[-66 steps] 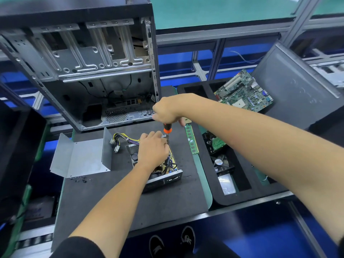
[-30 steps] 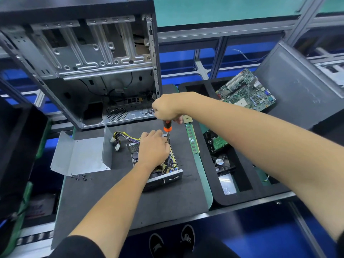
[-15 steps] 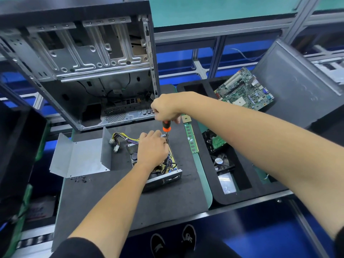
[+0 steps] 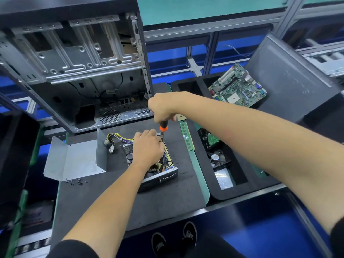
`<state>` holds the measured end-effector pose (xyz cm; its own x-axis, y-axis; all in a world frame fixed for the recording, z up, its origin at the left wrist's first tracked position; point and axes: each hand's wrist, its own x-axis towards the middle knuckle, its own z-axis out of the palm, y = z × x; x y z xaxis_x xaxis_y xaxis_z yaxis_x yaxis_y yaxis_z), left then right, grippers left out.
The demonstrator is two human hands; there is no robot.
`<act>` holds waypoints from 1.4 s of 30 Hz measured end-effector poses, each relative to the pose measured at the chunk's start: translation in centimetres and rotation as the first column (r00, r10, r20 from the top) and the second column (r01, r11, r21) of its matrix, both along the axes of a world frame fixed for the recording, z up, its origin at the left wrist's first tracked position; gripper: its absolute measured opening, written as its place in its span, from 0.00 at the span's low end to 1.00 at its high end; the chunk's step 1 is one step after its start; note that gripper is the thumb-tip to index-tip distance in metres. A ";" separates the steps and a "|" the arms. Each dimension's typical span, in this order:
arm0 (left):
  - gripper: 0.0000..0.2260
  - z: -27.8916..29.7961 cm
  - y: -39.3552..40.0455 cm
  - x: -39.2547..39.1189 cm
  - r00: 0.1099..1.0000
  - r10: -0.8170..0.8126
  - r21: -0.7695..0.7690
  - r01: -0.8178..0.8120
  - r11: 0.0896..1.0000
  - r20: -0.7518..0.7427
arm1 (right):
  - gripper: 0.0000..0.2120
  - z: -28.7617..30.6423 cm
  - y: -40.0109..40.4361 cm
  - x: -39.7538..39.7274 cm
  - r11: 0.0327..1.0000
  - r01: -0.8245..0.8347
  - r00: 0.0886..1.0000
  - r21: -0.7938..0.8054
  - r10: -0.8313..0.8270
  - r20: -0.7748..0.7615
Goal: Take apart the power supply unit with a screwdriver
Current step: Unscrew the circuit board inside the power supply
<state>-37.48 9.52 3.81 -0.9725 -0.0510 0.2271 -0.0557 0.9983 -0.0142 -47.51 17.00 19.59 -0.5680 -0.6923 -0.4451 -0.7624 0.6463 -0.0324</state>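
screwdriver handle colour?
Black screwdriver handle with an orange collar at its lower end, gripped by the right hand; head view.

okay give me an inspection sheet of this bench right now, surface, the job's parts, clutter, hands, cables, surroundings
Surface: dark foam mat on the bench.
Job's things: power supply unit on the mat, lid off, circuit board exposed; screwdriver upright at its far edge; removed metal cover lies to its left.
Clutter: loose screws near the cover; memory stick at the mat's right edge.
Hands: left hand rests on the unit; right hand grips the screwdriver handle.
Cables: wire bundle with connectors trails from the unit.
Surroundings: open computer case behind; motherboard and fan in a black tray to the right.
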 end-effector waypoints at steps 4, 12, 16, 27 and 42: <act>0.19 0.1 0.2 0.1 0.999 -0.002 0.021 0.003 1.000 -0.039 | 0.06 0.3 0.7 0.0 0.998 -0.016 1.000 -0.055 0.017 0.021; 0.15 0.0 0.2 0.0 1.000 0.012 0.008 -0.012 1.000 -0.020 | 0.14 -0.5 0.7 0.1 0.995 0.030 0.999 -0.093 -0.029 0.017; 0.15 0.0 0.2 0.0 1.000 0.003 0.019 -0.003 1.000 0.002 | 0.14 -0.2 0.8 0.3 0.997 0.014 1.000 -0.079 -0.013 0.014; 0.19 -0.3 0.0 0.0 1.000 -0.006 0.031 0.006 1.000 0.003 | 0.13 0.5 1.2 0.3 0.994 0.042 0.999 -0.104 -0.041 0.009; 0.10 -0.5 -0.5 0.3 0.997 -0.051 0.090 0.055 0.994 -0.051 | 0.08 3.3 2.5 -1.7 0.916 0.287 0.949 -0.280 -0.232 0.212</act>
<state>-37.17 9.06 3.33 -0.9623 -0.0225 0.2709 -0.0011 0.9969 0.0790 -49.16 19.54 22.86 -0.6801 -0.6476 -0.3436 -0.5341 0.7587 -0.3729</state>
